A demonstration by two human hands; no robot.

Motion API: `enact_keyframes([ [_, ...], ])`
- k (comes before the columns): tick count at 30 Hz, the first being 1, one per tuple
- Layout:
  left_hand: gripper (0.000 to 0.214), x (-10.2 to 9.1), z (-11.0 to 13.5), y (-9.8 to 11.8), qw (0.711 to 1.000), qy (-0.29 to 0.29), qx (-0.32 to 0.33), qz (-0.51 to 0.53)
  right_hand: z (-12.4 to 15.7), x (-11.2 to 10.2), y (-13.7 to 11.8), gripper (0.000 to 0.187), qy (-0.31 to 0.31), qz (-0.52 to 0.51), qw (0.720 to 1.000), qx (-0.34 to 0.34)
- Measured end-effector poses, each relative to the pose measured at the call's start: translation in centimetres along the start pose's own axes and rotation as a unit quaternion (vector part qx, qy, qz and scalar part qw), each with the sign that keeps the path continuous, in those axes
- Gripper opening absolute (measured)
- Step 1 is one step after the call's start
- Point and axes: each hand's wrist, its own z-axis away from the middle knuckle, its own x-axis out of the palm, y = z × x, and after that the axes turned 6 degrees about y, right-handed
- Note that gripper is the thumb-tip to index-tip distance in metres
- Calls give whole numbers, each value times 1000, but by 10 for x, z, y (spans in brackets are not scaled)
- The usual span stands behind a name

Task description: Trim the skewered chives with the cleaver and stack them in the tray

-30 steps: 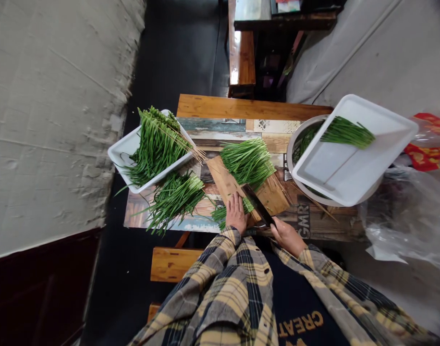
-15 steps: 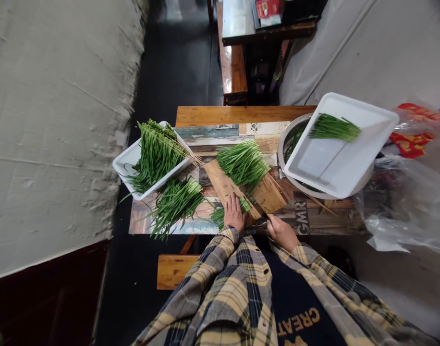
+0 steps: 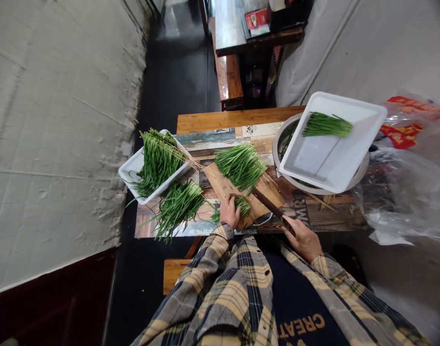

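The right grip (image 3: pixel 303 239) is closed around the handle of a knife (image 3: pixel 268 202). The knife's long axis slants away from the person and leftward, its far end beside the near edge of a large bunch of greens (image 3: pixel 239 163); whether the blade touches the board (image 3: pixel 220 180) is hard to tell.

The left grip (image 3: pixel 230 211) is half curled, thumb set apart from the bent fingers, and lies against a small bunch of greens (image 3: pixel 244 205); how firmly it holds is not clear. This bunch runs crosswise, pale stem ends to the right of the left grip, leaves out to its left. Bare board shows between those ends and the knife.

The surface's (image 3: pixel 256 142) near edge passes just on the person's side of the left grip, and the right grip overlaps that edge in view. Beyond the right grip is a strip of bare wood, then a bowl (image 3: pixel 277 158) with a white tray (image 3: pixel 302 168) across it. Left of the left grip, a loose pile of greens (image 3: pixel 180 202) overhangs the near edge, and a second tray (image 3: pixel 129 168) heaped with greens stands farther left.
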Motion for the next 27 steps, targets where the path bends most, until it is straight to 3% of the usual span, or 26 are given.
enact_keyframes([
  [4,31,-8,-17,2,998,-28,-58,-27,2,16,21,47,4,37,999,14],
  [8,21,-8,-28,2,995,-33,-88,-20,-2,44,32,52,1,-5,1000,-1],
  [12,11,-6,-30,-5,991,-37,-97,89,-3,61,33,58,-10,-43,999,-21],
  [16,8,-5,-28,-12,976,-74,-99,180,-5,57,29,50,-18,-19,999,-21],
  [19,12,-11,-25,-14,967,-103,-90,215,-13,48,18,39,1,-31,999,-19],
  [23,16,-34,-20,-8,942,-155,-62,290,-31,41,-20,32,-32,-160,986,-47],
  [27,27,-59,-29,6,899,-189,-91,385,-67,40,-60,48,-62,-310,949,13],
])
